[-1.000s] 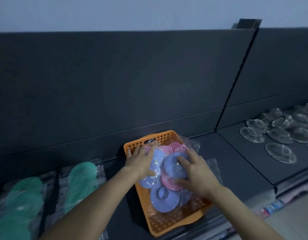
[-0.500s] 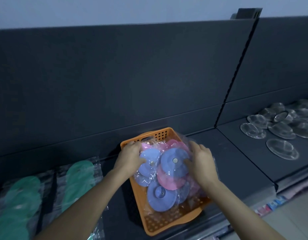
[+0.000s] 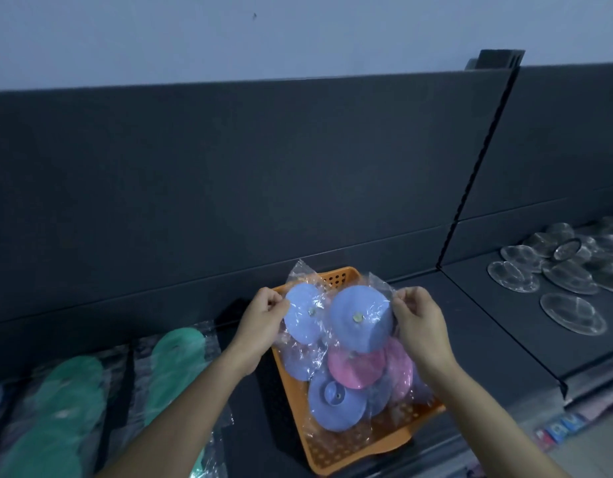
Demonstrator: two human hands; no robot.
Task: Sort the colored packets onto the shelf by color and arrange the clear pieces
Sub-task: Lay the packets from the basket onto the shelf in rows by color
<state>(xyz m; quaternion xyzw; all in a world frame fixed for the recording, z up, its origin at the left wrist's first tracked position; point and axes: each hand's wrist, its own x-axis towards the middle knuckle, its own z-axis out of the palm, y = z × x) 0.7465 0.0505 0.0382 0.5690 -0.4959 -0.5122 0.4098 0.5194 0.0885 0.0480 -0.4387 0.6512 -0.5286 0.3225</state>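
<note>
Fingers (image 3: 276, 301) of left hand (image 3: 260, 324) and right hand (image 3: 420, 322) pinch 2 round blue packets (image 3: 362, 334) (crinkly clear film).

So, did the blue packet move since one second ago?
Yes. The blue packet has risen: it lay inside the orange basket, now the left hand and right hand hold it over its far rim.

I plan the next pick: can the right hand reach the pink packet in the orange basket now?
Probably not at once: the right hand pinches the plastic of a blue packet, which hangs partly over the pink packet in the orange basket. With that put aside, the way looks free.
</note>
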